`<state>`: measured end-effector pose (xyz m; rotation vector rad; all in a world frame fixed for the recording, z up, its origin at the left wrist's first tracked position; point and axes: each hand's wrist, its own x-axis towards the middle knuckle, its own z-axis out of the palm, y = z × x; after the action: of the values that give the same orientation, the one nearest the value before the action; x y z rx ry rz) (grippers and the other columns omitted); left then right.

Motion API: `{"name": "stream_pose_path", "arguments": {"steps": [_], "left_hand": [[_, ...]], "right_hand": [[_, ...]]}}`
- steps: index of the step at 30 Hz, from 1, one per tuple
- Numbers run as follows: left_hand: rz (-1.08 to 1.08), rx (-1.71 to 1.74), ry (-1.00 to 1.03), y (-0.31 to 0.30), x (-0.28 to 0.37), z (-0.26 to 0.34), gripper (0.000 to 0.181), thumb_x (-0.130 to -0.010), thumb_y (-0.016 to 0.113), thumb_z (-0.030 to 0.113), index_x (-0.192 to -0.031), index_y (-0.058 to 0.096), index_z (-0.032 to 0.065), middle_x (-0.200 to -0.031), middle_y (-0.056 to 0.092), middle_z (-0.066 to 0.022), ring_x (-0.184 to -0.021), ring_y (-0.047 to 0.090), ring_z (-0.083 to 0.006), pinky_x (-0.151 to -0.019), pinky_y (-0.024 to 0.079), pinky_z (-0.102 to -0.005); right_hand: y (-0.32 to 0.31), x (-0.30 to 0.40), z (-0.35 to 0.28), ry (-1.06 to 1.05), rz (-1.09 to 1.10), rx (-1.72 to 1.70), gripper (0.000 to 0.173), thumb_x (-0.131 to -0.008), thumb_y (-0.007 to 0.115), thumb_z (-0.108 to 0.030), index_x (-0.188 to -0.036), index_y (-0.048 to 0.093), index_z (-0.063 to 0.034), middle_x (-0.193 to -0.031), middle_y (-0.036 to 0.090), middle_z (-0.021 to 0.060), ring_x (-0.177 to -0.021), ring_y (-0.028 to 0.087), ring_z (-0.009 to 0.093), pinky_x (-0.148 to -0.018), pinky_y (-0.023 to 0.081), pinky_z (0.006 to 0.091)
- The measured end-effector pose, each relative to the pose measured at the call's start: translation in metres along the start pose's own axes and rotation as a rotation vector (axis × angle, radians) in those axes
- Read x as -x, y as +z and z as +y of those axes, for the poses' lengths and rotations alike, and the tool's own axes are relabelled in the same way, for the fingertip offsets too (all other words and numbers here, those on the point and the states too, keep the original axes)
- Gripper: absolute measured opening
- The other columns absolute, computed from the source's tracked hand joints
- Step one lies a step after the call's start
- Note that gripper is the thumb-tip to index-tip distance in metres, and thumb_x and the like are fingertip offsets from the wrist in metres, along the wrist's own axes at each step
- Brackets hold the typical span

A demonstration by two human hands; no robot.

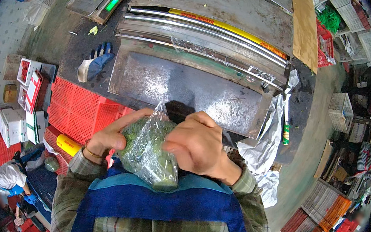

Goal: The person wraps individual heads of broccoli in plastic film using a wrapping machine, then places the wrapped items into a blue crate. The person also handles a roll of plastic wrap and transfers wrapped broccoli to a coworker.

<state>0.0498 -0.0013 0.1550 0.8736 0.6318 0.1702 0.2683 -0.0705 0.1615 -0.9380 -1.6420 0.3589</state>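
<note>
A head of broccoli (154,147) under clear plastic film is held against the chest of a blue apron, its pale stem end towards the body. My left hand (110,134) grips its left side, with the thumb and a finger spread around it. My right hand (195,145) is closed at the upper right of the broccoli, fingers curled by the film, which rises to a peak between the hands. Just beyond lies the metal plate (188,92) of a film-wrapping machine. Behind the plate are metal rollers (209,33) and a yellow film roll box (231,29) bearing writing.
A blue and white work glove (95,63) lies left of the plate. To the right are a green-handled knife (286,128) and crumpled plastic sheeting (266,136). Red plastic crates (76,102) stand at the left. Another person (11,178) works at lower left.
</note>
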Motion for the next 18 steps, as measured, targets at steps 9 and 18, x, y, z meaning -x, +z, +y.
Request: {"name": "stream_pose_path", "arguments": {"steps": [9, 18], "left_hand": [[-0.145, 0.017, -0.056, -0.003, -0.016, 0.015, 0.113, -0.06, 0.074, 0.052, -0.146, 0.027, -0.0049, -0.14, 0.044, -0.0188, -0.132, 0.043, -0.0278, -0.11, 0.032, -0.0371], [-0.166, 0.224, 0.019, -0.003, -0.021, 0.004, 0.11, -0.06, 0.076, 0.057, -0.141, 0.034, -0.0038, -0.136, 0.049, -0.0159, -0.125, 0.051, -0.0241, -0.106, 0.039, -0.0353]], "right_hand": [[0.003, -0.033, 0.02, 0.175, -0.226, -0.082, 0.104, -0.057, 0.085, -0.048, -0.141, 0.041, -0.0059, -0.146, 0.034, 0.0216, -0.132, 0.035, 0.041, -0.107, 0.029, 0.0528], [-0.036, -0.032, 0.026, -0.282, -0.233, 0.232, 0.033, -0.07, 0.07, -0.006, -0.102, 0.072, -0.013, -0.12, 0.063, 0.0114, -0.105, 0.061, 0.03, -0.089, 0.049, 0.044]]}}
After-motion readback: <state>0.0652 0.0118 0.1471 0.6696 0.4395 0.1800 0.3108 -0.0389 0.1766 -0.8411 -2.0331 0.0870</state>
